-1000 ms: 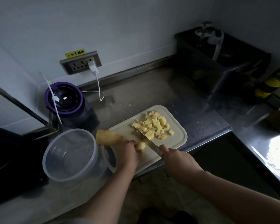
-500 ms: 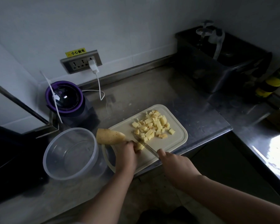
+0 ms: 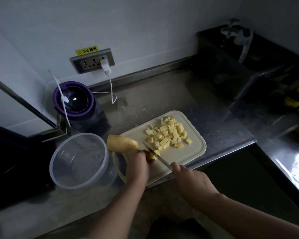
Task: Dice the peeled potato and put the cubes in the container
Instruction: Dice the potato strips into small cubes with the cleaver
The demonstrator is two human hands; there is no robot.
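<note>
left hand (image 3: 138, 163) pinching pale potato piece (image 3: 153, 155) | right hand (image 3: 188, 175) gripping steel knife (image 3: 160, 159) | yellow cubes (image 3: 167, 133) lying at 1 o'clock | clear plastic container (image 3: 79, 161) sitting empty

A pale potato half (image 3: 122, 144) lies at the board's (image 3: 188, 152) left edge, just beside the upright, clear round container (image 3: 79, 161). Yellow cubes (image 3: 169, 135) lie heaped farther along the board.

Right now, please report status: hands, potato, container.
Left hand holds potato piece; right hand grips knife, blade on it. Cubes piled on board. Container has no cubes; nothing blocks it.
</note>
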